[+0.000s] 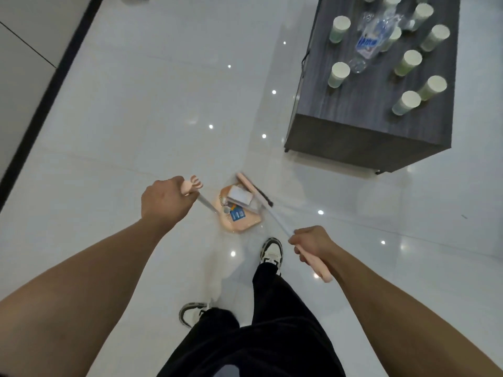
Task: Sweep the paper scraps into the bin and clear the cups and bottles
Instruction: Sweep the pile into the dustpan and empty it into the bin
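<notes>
- A dark grey wood-grain tabletop [362,104] fills the upper right of the frame, standing on a glossy white floor [152,110] that shows small bright light reflections.
- On the tabletop stand many pale green paper cups [339,74], spread along both sides, with a crumpled clear plastic bottle [371,40] bearing a blue label lying among them near the top.
- A dark strip [51,85] runs diagonally across the upper left of the frame, edging a paler surface beyond it.
- At the frame's middle a pink dustpan [239,221] lies on the floor, just ahead of the person's forward shoe [272,251]; the other shoe [193,312] is lower, left of centre.
- Paper scraps [238,198], white pieces and a blue printed one, lie inside the dustpan.
- The pink broom head [251,186] sits at the dustpan's far edge, touching the scraps; its thin pale shaft slants down to the right.
- The left hand [166,200], left of centre, is clenched round the pink top of the dustpan's upright handle [193,185], knuckles upward, forearm stretching from the lower left corner.
- The right hand [313,244], right of centre, grips the pink broom handle [317,265], whose end pokes out below the fist; the forearm comes from the lower right corner.
- Black trousers [272,336] fill the bottom centre.
</notes>
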The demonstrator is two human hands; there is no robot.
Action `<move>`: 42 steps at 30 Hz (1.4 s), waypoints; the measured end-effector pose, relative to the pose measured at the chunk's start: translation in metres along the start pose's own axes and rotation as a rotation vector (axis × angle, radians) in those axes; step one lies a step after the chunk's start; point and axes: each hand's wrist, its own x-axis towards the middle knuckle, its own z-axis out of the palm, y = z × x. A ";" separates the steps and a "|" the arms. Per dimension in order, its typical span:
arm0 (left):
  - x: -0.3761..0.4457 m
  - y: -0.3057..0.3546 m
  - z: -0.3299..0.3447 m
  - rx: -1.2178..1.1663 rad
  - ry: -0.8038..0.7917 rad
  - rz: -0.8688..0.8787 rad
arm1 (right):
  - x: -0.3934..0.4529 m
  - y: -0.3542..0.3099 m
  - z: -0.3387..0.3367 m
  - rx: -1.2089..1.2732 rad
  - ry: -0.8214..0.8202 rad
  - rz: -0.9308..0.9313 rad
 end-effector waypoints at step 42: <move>-0.490 -0.506 -0.186 0.418 0.374 -0.958 | -0.273 -0.061 0.685 -0.933 -0.984 -0.469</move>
